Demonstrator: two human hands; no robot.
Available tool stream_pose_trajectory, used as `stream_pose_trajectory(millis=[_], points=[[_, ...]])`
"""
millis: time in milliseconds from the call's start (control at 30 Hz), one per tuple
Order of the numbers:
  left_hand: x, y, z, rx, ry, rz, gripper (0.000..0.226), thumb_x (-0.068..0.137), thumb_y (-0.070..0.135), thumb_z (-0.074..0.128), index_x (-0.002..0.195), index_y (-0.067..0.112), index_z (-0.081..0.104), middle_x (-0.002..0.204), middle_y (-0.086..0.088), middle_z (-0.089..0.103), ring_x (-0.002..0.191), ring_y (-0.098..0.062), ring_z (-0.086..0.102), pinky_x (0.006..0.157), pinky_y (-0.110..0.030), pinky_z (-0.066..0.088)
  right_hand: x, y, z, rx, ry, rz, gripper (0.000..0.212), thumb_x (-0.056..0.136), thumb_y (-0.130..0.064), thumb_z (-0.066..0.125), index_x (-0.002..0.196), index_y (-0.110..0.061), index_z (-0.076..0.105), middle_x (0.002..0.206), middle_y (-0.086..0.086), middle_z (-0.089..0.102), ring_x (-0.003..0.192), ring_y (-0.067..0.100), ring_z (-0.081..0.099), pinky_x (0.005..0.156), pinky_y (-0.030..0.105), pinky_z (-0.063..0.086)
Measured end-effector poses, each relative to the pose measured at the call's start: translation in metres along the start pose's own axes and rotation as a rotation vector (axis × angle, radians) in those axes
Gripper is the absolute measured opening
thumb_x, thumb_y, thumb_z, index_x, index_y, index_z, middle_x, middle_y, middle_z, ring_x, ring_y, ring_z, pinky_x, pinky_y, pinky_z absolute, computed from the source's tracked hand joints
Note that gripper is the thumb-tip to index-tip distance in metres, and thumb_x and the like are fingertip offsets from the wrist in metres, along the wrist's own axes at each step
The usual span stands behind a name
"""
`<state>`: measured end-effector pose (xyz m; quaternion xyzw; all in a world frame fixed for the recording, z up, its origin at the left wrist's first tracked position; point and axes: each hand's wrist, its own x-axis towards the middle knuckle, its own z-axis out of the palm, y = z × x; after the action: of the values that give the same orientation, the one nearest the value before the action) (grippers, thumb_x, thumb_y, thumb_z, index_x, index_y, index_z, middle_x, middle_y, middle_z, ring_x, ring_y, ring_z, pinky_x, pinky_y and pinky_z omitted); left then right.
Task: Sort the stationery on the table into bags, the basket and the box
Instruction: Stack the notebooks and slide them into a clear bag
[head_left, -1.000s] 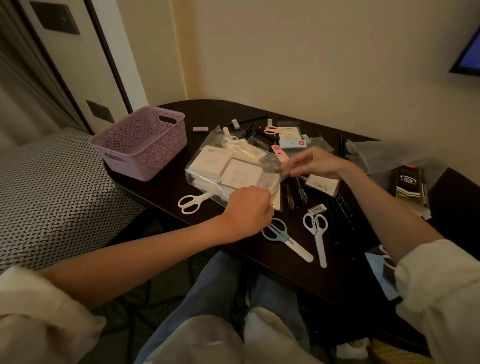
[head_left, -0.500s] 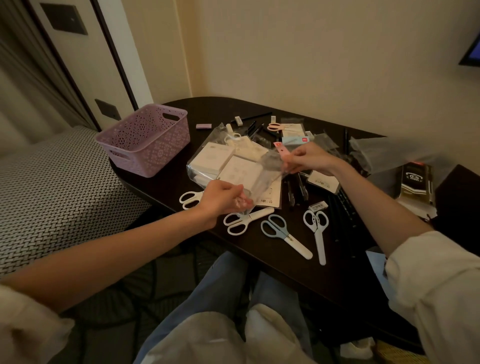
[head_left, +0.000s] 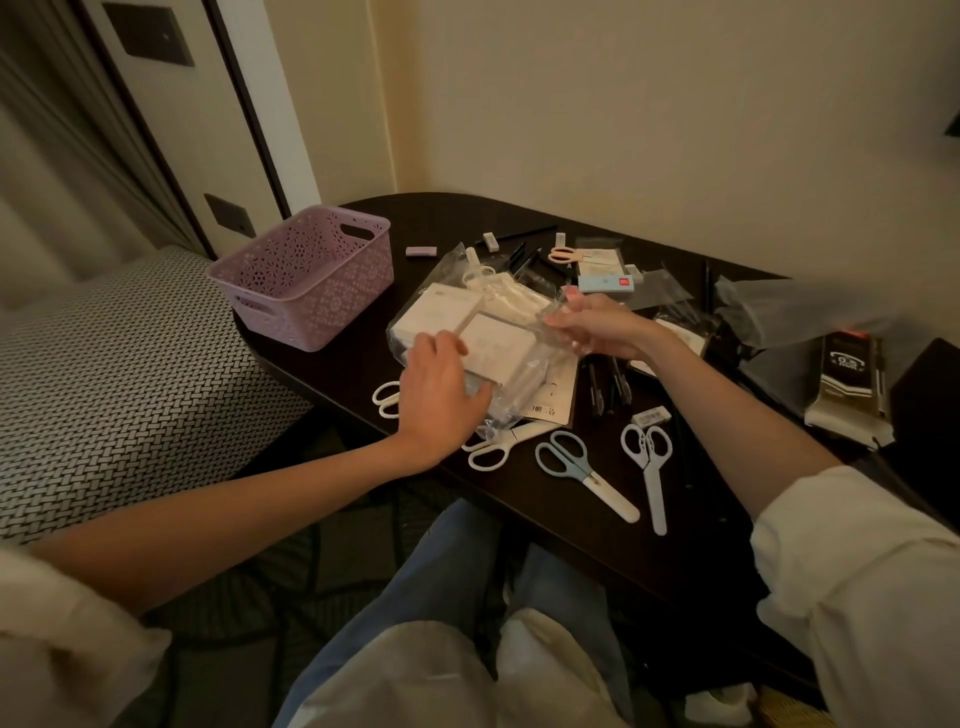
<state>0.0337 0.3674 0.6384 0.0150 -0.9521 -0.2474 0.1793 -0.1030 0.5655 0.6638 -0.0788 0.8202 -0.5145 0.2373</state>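
1. Your dark table (head_left: 597, 525) fills the middle of the view, its rounded end pointing toward the corner of the wall, with stationery scattered over most of it.
2. The lilac basket (head_left: 311, 280) stands on the table's far-left end, upright and well apart from your hands.
3. The clear plastic bag (head_left: 524, 384) lies in the middle of the table, stuffed with flat white packs, and both your hands are on it.
4. A dark box (head_left: 844, 389) with white lettering lies at the right side of the table, near crumpled clear plastic (head_left: 795, 306).
5. Your left hand (head_left: 441, 400) lies on the near-left part of the bag, fingers fairly straight and spread over a white pack (head_left: 498, 348) inside it; from this angle you cannot tell whether the thumb has pinched the plastic underneath.
6. Your right hand (head_left: 592, 327) holds the bag's right edge, fingers curled and pinching the clear film.
7. Four scissors lie near the front edge: a white pair (head_left: 387, 400) partly behind your left hand, a second white pair (head_left: 498, 447) poking out from under the bag, a blue-handled pair (head_left: 582, 473), and a white pair (head_left: 649, 467) to the right of that.
8. A pink-handled pair (head_left: 566, 254) rests at the far side, just beside a light blue pack (head_left: 605, 283).
9. Dark pens (head_left: 608, 389) lie to the right of the bag.
10. A small lilac eraser (head_left: 421, 251) sits between the basket and the bag, and a small white eraser (head_left: 649, 416) lies just behind the rightmost scissors.
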Motion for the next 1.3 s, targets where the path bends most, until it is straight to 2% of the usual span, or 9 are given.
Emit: stream_pose_trajectory(millis=[100,200,300,500,600,700,900,1067,1300], points=[[0.003,0.007,-0.004,0.21,0.029,0.347,0.044,0.076,0.003,0.072,0.117,0.007,0.06,0.125,-0.013,0.051,0.108,-0.025,0.053,0.087,-0.037,0.049,0.002,-0.004,0.0,0.068,0.04,0.004,0.02,0.087,-0.022,0.068,0.1,-0.007,0.064,0.132,0.019,0.054,0.109,0.028,0.062,0.078,0.029,0.051],[-0.001,0.021,-0.006,0.37,-0.12,0.455,0.035,0.079,0.002,0.068,0.114,0.001,0.063,0.12,-0.015,0.06,0.109,-0.03,0.057,0.092,-0.041,0.049,0.005,-0.014,0.001,0.132,0.077,0.029,0.034,0.085,-0.018,0.07,0.113,-0.002,0.061,0.118,0.016,0.065,0.103,0.026,0.067,0.088,0.036,0.054],[-0.007,0.029,-0.009,0.349,-0.089,0.441,0.025,0.088,0.018,0.054,0.104,0.0,0.061,0.105,-0.014,0.062,0.096,-0.028,0.06,0.081,-0.036,0.051,0.005,-0.027,0.004,0.159,0.095,0.025,0.025,0.085,-0.015,0.07,0.106,-0.003,0.065,0.102,0.012,0.069,0.083,0.019,0.069,0.075,0.031,0.056],[0.012,0.028,-0.013,0.532,0.073,0.314,0.073,0.083,0.061,0.054,0.123,0.001,0.048,0.112,-0.013,0.055,0.099,-0.026,0.053,0.073,-0.034,0.047,0.006,-0.063,0.016,0.347,0.085,0.049,0.016,0.086,-0.006,0.066,0.102,-0.005,0.063,0.093,0.006,0.066,0.07,0.013,0.065,0.052,0.021,0.053],[0.028,0.023,-0.016,0.678,0.081,0.211,0.08,0.078,0.062,0.064,0.126,0.001,0.042,0.12,-0.013,0.049,0.107,-0.025,0.049,0.079,-0.035,0.046,0.01,-0.085,0.021,0.417,0.037,0.051,0.007,0.089,0.0,0.061,0.086,-0.007,0.058,0.087,0.005,0.054,0.057,0.007,0.053,0.047,0.017,0.05],[0.036,0.018,-0.028,0.729,0.144,0.164,0.064,0.071,0.048,0.076,0.112,0.008,0.049,0.108,-0.009,0.053,0.094,-0.021,0.053,0.064,-0.027,0.04,0.015,-0.101,0.024,0.507,-0.05,0.07,0.01,0.091,0.003,0.052,0.084,-0.004,0.053,0.071,0.0,0.04,0.037,0.004,0.041,0.04,0.015,0.045],[0.071,0.011,-0.064,0.493,0.021,0.13,0.05,0.078,0.032,0.072,0.112,0.006,0.045,0.104,-0.01,0.06,0.092,-0.026,0.063,0.061,-0.03,0.042,0.013,-0.113,0.032,0.712,-0.081,-0.034,0.01,0.093,-0.002,0.049,0.086,-0.001,0.056,0.064,0.005,0.06,0.054,0.008,0.058,0.052,0.015,0.051],[0.103,0.004,-0.092,0.355,-0.052,0.085,0.038,0.078,0.025,0.07,0.1,0.006,0.045,0.087,-0.006,0.05,0.082,-0.026,0.056,0.062,-0.035,0.041,0.021,-0.094,0.03,0.82,-0.014,-0.068,0.043,0.099,-0.038,0.041,0.11,-0.001,0.061,0.102,0.012,0.069,0.091,0.021,0.065,0.07,0.026,0.056],[0.14,-0.022,-0.119,0.07,-0.035,-0.038,0.036,0.072,0.015,0.076,0.071,0.014,0.04,0.066,0.003,0.038,0.059,-0.014,0.039,0.045,-0.024,0.028,0.03,-0.05,0.032,0.71,0.13,-0.003,0.024,0.097,-0.014,0.051,0.116,-0.002,0.059,0.103,0.01,0.065,0.086,0.018,0.064,0.067,0.026,0.054]])
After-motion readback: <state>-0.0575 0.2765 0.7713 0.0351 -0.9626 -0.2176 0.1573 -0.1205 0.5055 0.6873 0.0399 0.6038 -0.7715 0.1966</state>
